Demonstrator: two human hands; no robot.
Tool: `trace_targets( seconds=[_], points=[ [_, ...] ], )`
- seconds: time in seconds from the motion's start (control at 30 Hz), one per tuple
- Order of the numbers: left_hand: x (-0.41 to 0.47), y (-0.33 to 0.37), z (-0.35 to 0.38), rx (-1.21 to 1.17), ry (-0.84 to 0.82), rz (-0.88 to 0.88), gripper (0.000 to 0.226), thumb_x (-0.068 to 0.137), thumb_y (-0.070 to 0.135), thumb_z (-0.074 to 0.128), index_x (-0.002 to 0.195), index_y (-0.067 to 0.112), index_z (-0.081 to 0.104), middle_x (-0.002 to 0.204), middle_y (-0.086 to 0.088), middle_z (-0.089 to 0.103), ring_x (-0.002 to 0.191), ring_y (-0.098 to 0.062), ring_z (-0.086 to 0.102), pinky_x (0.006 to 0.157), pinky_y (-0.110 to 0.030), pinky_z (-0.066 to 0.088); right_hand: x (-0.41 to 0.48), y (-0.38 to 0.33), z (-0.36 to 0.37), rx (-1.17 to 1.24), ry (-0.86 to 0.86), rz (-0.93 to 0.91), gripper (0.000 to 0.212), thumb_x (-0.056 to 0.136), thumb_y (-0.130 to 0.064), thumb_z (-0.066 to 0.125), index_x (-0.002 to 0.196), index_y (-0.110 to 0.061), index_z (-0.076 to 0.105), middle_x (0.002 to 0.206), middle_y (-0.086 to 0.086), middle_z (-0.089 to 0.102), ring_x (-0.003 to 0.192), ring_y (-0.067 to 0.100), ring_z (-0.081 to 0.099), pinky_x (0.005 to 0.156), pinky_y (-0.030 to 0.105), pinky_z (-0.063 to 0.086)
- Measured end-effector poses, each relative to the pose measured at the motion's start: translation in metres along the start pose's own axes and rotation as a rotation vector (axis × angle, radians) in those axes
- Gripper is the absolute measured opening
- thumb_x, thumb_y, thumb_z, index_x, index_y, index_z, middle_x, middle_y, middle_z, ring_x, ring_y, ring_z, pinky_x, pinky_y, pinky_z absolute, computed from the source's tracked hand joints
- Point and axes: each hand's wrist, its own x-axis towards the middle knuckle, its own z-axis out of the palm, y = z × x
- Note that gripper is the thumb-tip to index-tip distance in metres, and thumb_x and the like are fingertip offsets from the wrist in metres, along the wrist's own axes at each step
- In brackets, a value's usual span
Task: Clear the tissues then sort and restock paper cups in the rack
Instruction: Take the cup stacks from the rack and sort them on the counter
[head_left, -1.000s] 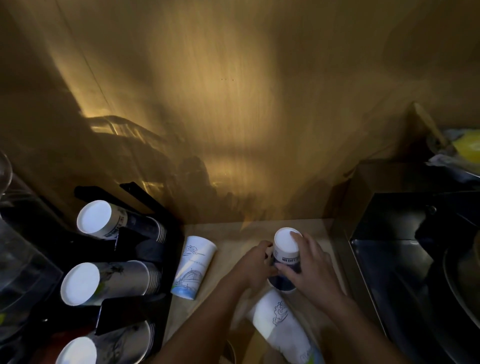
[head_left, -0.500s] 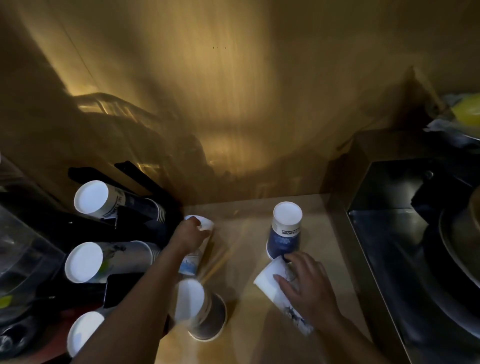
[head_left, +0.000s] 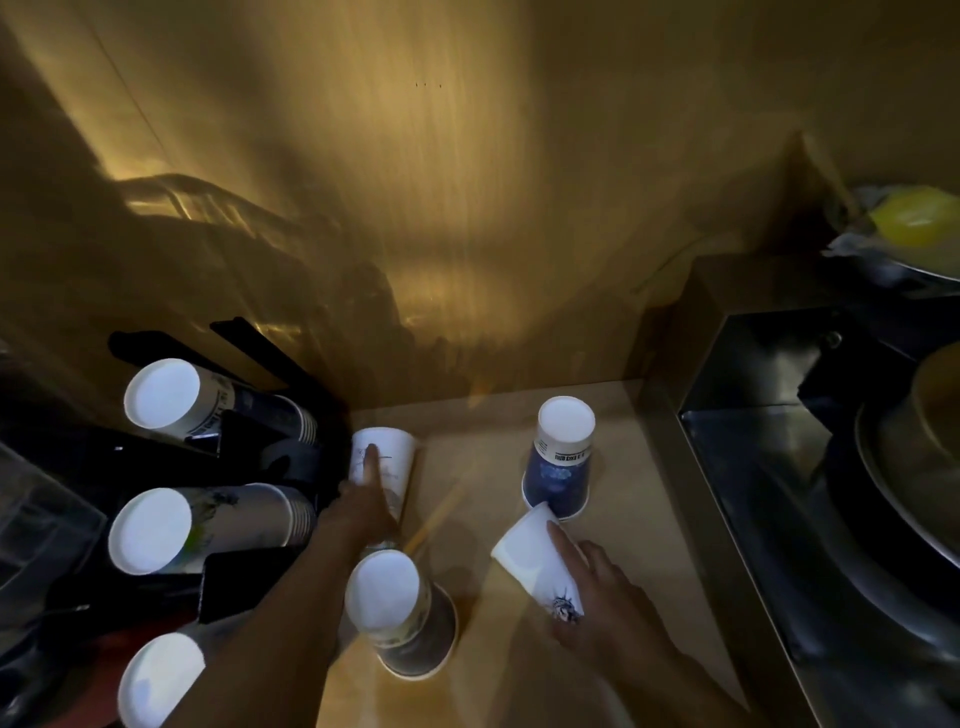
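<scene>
A black cup rack (head_left: 249, 577) at the left holds three sideways stacks of paper cups, their white bottoms (head_left: 161, 393) facing me. On the wooden counter (head_left: 483, 670), my left hand (head_left: 363, 512) grips a white cup (head_left: 390, 465) lying beside the rack, its index finger stretched along the cup. My right hand (head_left: 597, 608) rests on another white cup (head_left: 537, 566) lying on its side, fingers spread over it. A blue upside-down cup stack (head_left: 561, 462) stands behind that. A dark upside-down cup (head_left: 402, 618) stands in front by my left forearm.
A wooden wall (head_left: 467, 208) closes the back of the counter. A steel sink (head_left: 810, 467) with a large round pan sits at the right. A yellow object (head_left: 914, 215) lies on a plate at the far right. Clear plastic containers stand left of the rack.
Both hands let go of the blue cup stack. My left hand moved left to the white cup by the rack, my right hand dropped onto the lying white cup.
</scene>
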Motion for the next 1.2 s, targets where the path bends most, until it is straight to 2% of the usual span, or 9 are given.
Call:
trace_targets(
  seconds=[0.07,0.2,0.33,0.47,0.6,0.77,0.93,1.03,1.2],
  points=[
    [-0.004,0.002,0.007,-0.011,-0.007,-0.005,0.106,0.081,0.028,0.063,0.142,0.033,-0.025,0.146,-0.032,0.020,0.127,-0.046,0.039,0.102,-0.050,0.036,0.000,-0.003,0.000,0.043,-0.020,0.005,0.094,0.072,-0.042,0.057,0.137,-0.047,-0.011,0.136,0.000,0.033,0.118,0.021,0.043,0.086,0.034,0.046],
    [-0.010,0.008,-0.010,-0.201,0.050,0.004,0.107,0.074,0.027,0.071,0.146,0.026,-0.009,0.146,-0.029,0.023,0.128,-0.048,0.037,0.104,-0.051,0.037,0.000,-0.007,-0.005,0.024,-0.007,-0.032,0.089,0.076,-0.044,0.058,0.139,-0.044,-0.005,0.136,0.000,0.034,0.116,0.020,0.043,0.086,0.032,0.043],
    [-0.028,0.016,-0.063,-0.475,0.275,0.086,0.083,0.074,0.025,0.074,0.139,0.011,0.025,0.135,-0.025,0.046,0.120,-0.043,0.047,0.097,-0.046,0.042,0.003,-0.014,-0.009,0.155,0.125,0.012,0.079,0.073,-0.047,0.064,0.137,-0.030,0.020,0.129,-0.002,0.042,0.110,0.017,0.049,0.084,0.031,0.045],
    [-0.066,0.028,-0.113,-0.667,0.520,0.194,0.068,0.071,0.026,0.077,0.127,0.012,0.042,0.125,-0.017,0.054,0.112,-0.033,0.053,0.086,-0.040,0.045,0.004,-0.023,-0.013,0.281,0.284,0.015,0.068,0.067,-0.031,0.074,0.122,-0.019,0.036,0.128,0.005,0.040,0.109,0.025,0.049,0.084,0.039,0.048],
    [-0.120,0.044,-0.135,-0.751,0.674,0.334,0.060,0.070,0.026,0.077,0.120,0.016,0.046,0.116,-0.004,0.053,0.104,-0.021,0.052,0.080,-0.036,0.045,0.006,-0.032,-0.018,0.357,0.310,-0.064,0.061,0.065,-0.012,0.072,0.116,-0.015,0.040,0.123,0.003,0.031,0.110,0.027,0.046,0.090,0.043,0.047],
    [-0.197,0.062,-0.138,-0.842,0.794,0.487,0.065,0.065,0.035,0.074,0.119,0.034,0.039,0.120,0.009,0.050,0.114,-0.014,0.051,0.091,-0.041,0.049,0.003,-0.042,-0.027,0.433,0.398,-0.097,0.061,0.068,-0.014,0.076,0.121,-0.013,0.046,0.118,0.003,0.042,0.107,0.022,0.048,0.089,0.038,0.043],
    [-0.231,0.078,-0.113,-0.886,0.751,0.528,0.075,0.062,0.037,0.073,0.124,0.040,0.032,0.116,0.017,0.048,0.117,-0.007,0.046,0.093,-0.026,0.044,0.003,-0.049,-0.045,0.514,0.503,-0.118,0.063,0.068,-0.013,0.077,0.122,-0.017,0.045,0.115,-0.002,0.044,0.106,0.013,0.042,0.088,0.030,0.034],
    [-0.232,0.078,-0.090,-0.922,0.663,0.485,0.077,0.060,0.038,0.072,0.124,0.042,0.030,0.121,0.015,0.046,0.118,-0.004,0.045,0.095,-0.028,0.044,0.004,-0.053,-0.060,0.545,0.535,-0.142,0.063,0.070,-0.021,0.075,0.122,-0.031,0.041,0.116,-0.009,0.042,0.108,0.010,0.043,0.086,0.028,0.036],
    [-0.237,0.078,-0.065,-0.948,0.637,0.441,0.067,0.055,0.039,0.073,0.106,0.054,0.032,0.112,0.025,0.047,0.109,0.008,0.046,0.078,-0.004,0.042,0.004,-0.052,-0.084,0.402,0.578,-0.118,0.063,0.070,-0.035,0.072,0.124,-0.031,0.039,0.126,-0.001,0.043,0.110,0.015,0.043,0.084,0.034,0.043]
  ],
)
